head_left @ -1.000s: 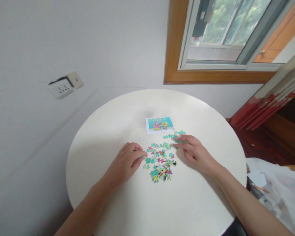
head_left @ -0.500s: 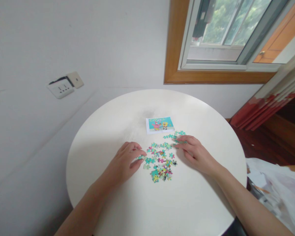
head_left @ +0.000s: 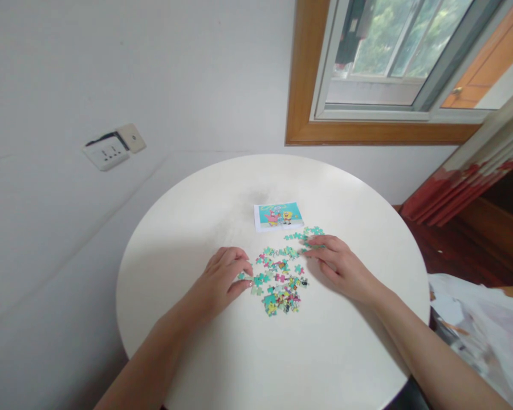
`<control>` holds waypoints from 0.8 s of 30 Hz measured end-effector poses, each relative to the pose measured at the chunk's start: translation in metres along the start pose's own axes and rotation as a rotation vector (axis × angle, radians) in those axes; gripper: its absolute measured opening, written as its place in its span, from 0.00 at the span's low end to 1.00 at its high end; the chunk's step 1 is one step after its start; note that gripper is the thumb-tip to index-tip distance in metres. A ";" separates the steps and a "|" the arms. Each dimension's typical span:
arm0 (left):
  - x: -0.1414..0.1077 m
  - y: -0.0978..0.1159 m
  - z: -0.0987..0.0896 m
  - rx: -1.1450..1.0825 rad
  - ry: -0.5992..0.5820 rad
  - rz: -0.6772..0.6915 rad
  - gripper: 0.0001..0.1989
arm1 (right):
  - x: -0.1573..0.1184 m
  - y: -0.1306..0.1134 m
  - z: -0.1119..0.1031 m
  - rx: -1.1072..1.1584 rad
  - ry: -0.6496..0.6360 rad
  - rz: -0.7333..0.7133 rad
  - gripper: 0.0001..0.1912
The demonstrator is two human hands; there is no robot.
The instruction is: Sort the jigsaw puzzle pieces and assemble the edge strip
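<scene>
Here on the round white table (head_left: 162, 239), the puzzle pieces (head_left: 280, 266) lie scattered between my two hands, well inside the rim on every side! My left hand (head_left: 224, 280) is at their left border, thumb and forefinger tips close together beside green pieces; whether anything is pinched there, I cannot tell. Over on the other flank, my right hand (head_left: 341, 266) is loose, fingers spread low at the turquoise pieces (head_left: 298, 236), thumb hanging apart from them. Just beyond sits the picture card (head_left: 279, 216), near my right fingertips, and from its far side white tabletop runs back to the rim by the wall (head_left: 222, 85). There is room out left of my left hand, and room right of my right, with both forearms crossing the near edge; the multicoloured heap (head_left: 282, 300) is the cluster closest to me
</scene>
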State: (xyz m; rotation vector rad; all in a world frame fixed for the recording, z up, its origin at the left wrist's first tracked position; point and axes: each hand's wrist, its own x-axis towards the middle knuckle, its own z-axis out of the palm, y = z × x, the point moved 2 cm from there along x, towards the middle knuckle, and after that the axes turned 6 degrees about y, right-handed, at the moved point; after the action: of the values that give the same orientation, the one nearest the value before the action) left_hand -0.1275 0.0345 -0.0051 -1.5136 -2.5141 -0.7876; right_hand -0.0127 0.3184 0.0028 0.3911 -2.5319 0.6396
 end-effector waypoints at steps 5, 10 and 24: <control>0.001 0.001 0.001 -0.020 -0.015 0.014 0.03 | 0.001 -0.001 -0.001 0.000 0.016 -0.004 0.19; 0.000 -0.001 0.000 -0.024 -0.009 0.016 0.07 | 0.002 -0.003 -0.002 0.008 0.029 0.000 0.19; 0.006 0.005 -0.004 0.101 0.000 0.104 0.04 | 0.012 -0.027 -0.001 0.088 -0.054 -0.082 0.21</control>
State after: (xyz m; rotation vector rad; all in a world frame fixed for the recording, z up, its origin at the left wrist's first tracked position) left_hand -0.1271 0.0397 0.0021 -1.5954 -2.4125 -0.6358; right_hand -0.0120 0.2941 0.0194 0.5477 -2.5300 0.7197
